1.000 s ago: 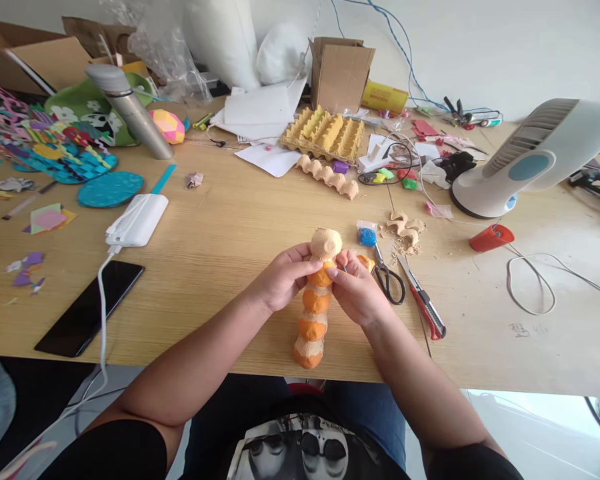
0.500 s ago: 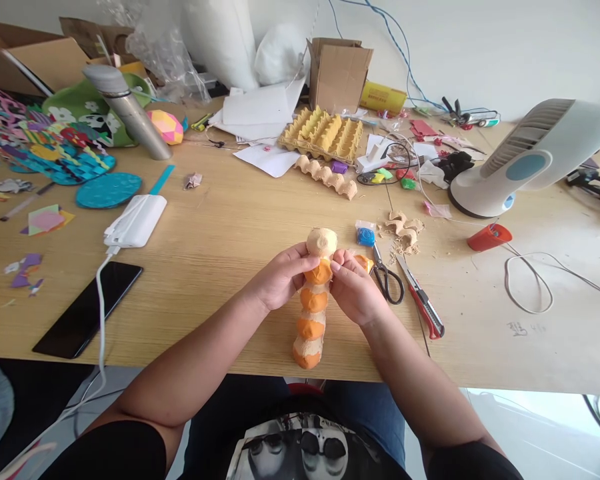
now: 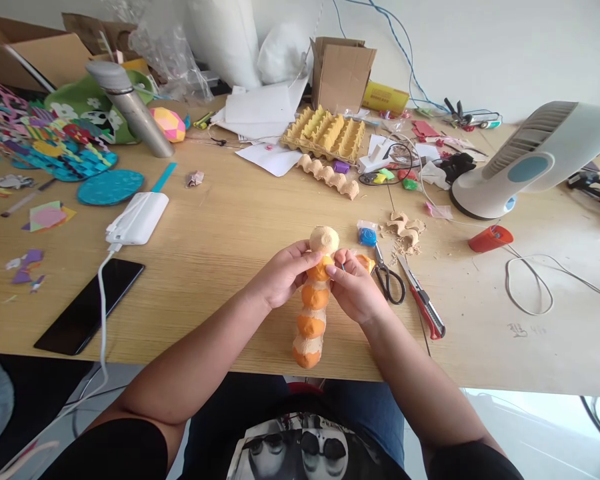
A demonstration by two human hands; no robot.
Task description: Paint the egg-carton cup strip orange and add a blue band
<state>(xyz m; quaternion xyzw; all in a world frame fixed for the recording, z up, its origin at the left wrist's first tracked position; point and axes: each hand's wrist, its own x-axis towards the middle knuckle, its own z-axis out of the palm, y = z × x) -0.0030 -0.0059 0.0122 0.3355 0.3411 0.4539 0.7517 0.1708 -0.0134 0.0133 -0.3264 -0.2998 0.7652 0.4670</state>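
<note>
A strip of egg carton (image 3: 311,326) points away from me near the table's front edge, its humps banded with orange clay. The farthest hump is bare and beige. My left hand (image 3: 286,272) grips the strip's left side near that end, thumb on top. From the right, my right hand (image 3: 354,285) has its thumb pressed on the orange clay (image 3: 319,269) of the second hump, fingers curled against the side. Beside my right hand lie an orange clay packet (image 3: 366,262), partly hidden, black-handled scissors (image 3: 389,279) and a red utility knife (image 3: 425,303).
A blue clay packet (image 3: 367,234) and carton scraps (image 3: 405,229) lie beyond the scissors. Farther back are a yellow egg tray (image 3: 325,135) and another carton strip (image 3: 329,176). A white fan (image 3: 525,160) stands right; a phone (image 3: 90,307) and power bank (image 3: 137,219) lie left.
My right thumb has shifted slightly left onto the orange clay of the second hump. My left hand keeps its hold. The whole view has moved very slightly.
</note>
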